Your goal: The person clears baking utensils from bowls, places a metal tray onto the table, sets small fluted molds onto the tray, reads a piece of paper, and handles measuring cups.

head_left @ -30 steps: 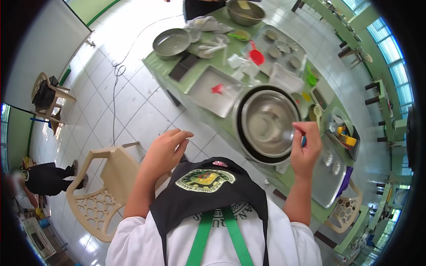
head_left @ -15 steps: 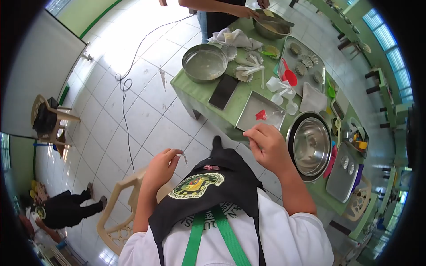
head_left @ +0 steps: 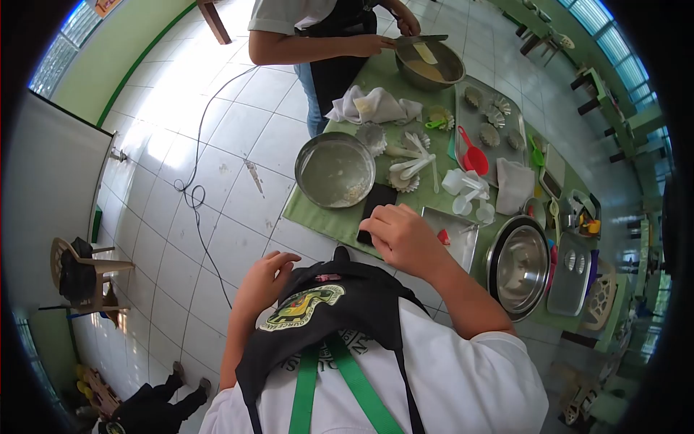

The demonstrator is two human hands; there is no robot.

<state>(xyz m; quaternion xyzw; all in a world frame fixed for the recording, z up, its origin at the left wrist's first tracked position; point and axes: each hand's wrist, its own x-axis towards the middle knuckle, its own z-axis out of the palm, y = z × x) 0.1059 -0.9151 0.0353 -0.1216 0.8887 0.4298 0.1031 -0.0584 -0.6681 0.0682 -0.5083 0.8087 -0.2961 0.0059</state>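
Observation:
My right hand (head_left: 406, 240) is raised in front of the table's near edge, its fingers curled together; anything inside them is hidden. Behind it lies a dark flat rectangle (head_left: 381, 197), partly covered by the hand, and beside it a square baking pan (head_left: 464, 242) with a small red piece (head_left: 443, 236) in it. My left hand (head_left: 264, 282) hovers by my black apron (head_left: 307, 307), fingers loosely bent and apart, with nothing in it. A round metal pan (head_left: 334, 170) with whitish residue stands at the table corner.
Fluted molds (head_left: 489, 135), a red measuring cup (head_left: 473, 157), white measuring cups (head_left: 466, 189) and nested metal bowls (head_left: 522, 267) crowd the green table. Across it, another person's hand (head_left: 376, 45) is at a mixing bowl (head_left: 431, 71). A cable (head_left: 195, 195) crosses the floor.
My view has shifted, bringing more of the other person into sight. My right hand has moved left from before the square pan to before the dark rectangle. My left hand stays low.

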